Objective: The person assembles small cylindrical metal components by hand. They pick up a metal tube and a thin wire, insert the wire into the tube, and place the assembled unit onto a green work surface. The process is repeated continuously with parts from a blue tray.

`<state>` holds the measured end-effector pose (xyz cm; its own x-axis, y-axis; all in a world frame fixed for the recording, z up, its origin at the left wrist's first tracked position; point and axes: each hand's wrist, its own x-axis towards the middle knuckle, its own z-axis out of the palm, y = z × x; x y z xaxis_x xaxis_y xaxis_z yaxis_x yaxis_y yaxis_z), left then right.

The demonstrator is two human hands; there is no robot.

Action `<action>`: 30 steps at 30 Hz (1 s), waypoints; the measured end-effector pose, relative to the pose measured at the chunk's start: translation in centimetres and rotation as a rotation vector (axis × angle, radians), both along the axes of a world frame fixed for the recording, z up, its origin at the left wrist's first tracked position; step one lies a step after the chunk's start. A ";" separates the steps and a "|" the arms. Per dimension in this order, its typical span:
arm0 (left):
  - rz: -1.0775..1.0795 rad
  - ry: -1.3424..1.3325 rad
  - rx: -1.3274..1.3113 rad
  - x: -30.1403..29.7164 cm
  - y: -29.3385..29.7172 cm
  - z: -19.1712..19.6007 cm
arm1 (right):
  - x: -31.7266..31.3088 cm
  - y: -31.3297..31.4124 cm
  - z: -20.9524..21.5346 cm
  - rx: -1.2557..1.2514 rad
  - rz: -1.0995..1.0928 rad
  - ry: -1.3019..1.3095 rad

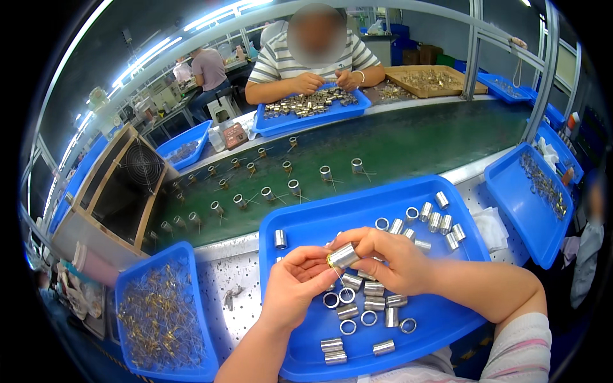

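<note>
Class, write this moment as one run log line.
Right hand: holding metal cylinder; left hand: at its yellow end; below: blue tray with loose cylinders

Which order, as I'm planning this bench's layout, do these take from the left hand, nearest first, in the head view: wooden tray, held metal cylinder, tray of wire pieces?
From the left hand:
1. Held metal cylinder: just to its right.
2. Tray of wire pieces: at left, on the near side.
3. Wooden tray: upper right, beyond the green belt.
</note>
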<state>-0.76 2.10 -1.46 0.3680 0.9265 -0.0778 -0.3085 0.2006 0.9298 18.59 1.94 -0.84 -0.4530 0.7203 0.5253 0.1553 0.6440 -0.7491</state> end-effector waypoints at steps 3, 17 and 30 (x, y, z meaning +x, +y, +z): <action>0.000 -0.016 -0.007 0.1 0.1 0.0 | 0.0 0.1 -0.3 -0.025 -0.003 0.025; -0.031 -0.012 -0.042 -0.2 0.0 0.7 | -0.3 0.0 0.3 0.052 -0.039 -0.019; 0.036 -0.047 -0.066 0.1 0.1 0.6 | 2.7 3.3 0.6 -0.099 -0.503 -0.251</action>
